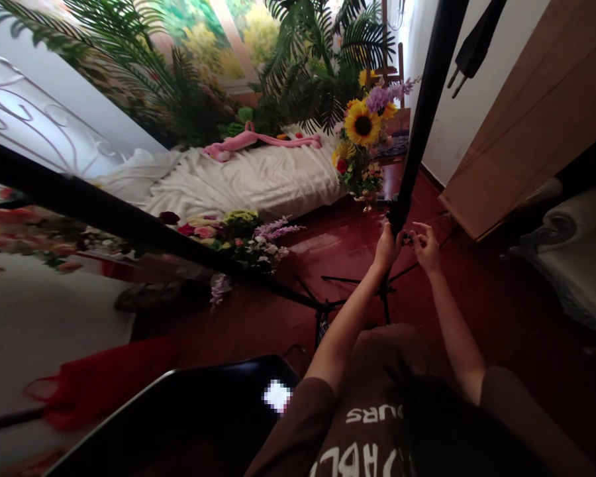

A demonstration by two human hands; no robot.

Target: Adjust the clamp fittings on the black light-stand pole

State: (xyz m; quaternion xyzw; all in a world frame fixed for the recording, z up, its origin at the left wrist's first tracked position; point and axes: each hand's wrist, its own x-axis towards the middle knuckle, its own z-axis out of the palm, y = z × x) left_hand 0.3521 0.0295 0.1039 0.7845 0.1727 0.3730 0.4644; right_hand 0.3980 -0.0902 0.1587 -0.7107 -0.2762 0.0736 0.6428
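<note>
Black pole [424, 112] slants up and right — hands low.
Left hand [387, 246] wraps it; right hand [414, 236] pinches the small knob [406, 239] — bare floor [459, 291] rightward.

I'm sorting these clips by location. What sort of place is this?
Probably a small photo studio or decorated indoor set. A white-draped platform stands before palm fronds and a garden-like backdrop, with artificial-looking sunflowers beside it, and a black stand is in the left hand.

Tall black stand [428, 99], legs spread
</note>
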